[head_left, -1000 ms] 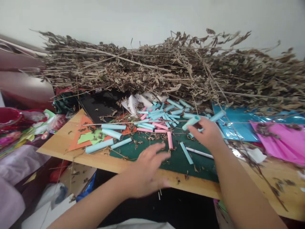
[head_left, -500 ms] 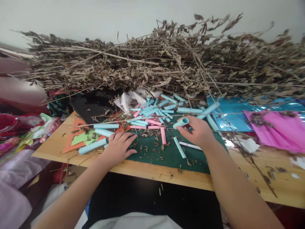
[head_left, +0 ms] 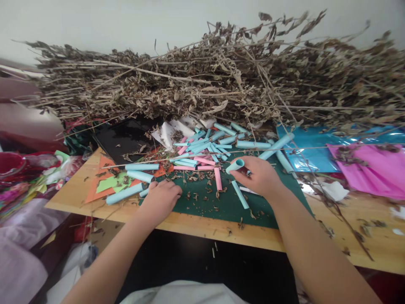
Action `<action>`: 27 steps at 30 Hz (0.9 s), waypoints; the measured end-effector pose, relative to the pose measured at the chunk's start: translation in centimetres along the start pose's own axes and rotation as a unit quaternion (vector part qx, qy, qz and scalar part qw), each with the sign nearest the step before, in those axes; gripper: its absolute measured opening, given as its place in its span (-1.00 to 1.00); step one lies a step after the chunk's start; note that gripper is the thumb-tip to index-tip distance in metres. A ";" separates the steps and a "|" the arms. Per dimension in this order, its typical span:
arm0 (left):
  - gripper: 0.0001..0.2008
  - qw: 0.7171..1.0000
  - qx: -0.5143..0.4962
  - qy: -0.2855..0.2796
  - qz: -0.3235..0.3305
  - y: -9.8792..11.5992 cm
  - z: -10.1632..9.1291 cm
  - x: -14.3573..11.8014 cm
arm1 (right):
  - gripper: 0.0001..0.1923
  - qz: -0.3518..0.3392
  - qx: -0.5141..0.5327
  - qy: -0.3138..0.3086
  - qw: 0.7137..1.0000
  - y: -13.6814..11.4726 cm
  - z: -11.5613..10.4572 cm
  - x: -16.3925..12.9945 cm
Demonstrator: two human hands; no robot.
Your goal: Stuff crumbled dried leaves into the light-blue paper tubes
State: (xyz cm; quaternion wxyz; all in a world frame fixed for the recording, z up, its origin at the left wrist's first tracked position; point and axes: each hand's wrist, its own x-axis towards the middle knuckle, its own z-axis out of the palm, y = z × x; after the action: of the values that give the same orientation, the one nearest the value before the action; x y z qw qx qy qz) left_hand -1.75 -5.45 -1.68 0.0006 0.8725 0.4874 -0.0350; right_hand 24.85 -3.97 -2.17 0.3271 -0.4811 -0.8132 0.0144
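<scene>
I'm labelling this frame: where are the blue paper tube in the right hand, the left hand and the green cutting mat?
blue paper tube (head_left: 234, 166), head view, open end.
left hand (head_left: 161, 198), head view, knuckles.
green cutting mat (head_left: 205, 204), head view, bare patch.

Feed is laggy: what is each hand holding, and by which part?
Right hand grips a light-blue paper tube by its lower end. Left hand closes over another tube; hold unclear.

I can't see what my left grip (head_left: 160, 198) closes over; only a blue tube (head_left: 144, 193) end pokes out beside it. My right grip (head_left: 257, 175) hides the rear of its tube (head_left: 236, 165). Beyond both, the branches (head_left: 221, 80) cover the table (head_left: 196, 223) back and run off-frame right.
</scene>
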 end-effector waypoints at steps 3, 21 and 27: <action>-0.80 1.000 -0.011 0.014 -0.012 -0.1 -0.2 -0.1 | -0.86 -0.023 0.003 -0.004 1.000 -0.4 0.3 -0.1; -0.70 0.991 0.026 0.067 -0.113 0.9 -1.1 1.1 | -0.86 -0.022 -0.003 -0.069 0.997 -1.0 0.9 0.1; -0.46 0.993 -0.014 0.028 -0.110 3.5 0.3 4.8 | -0.83 -0.012 -0.008 -0.064 0.998 -0.8 0.9 0.1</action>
State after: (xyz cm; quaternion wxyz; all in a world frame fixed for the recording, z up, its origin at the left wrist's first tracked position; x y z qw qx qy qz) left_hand 3.69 -3.24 -2.34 -0.0044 0.8141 0.5807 -0.0033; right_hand 23.73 -4.03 -2.58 0.2710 -0.4720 -0.8382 0.0348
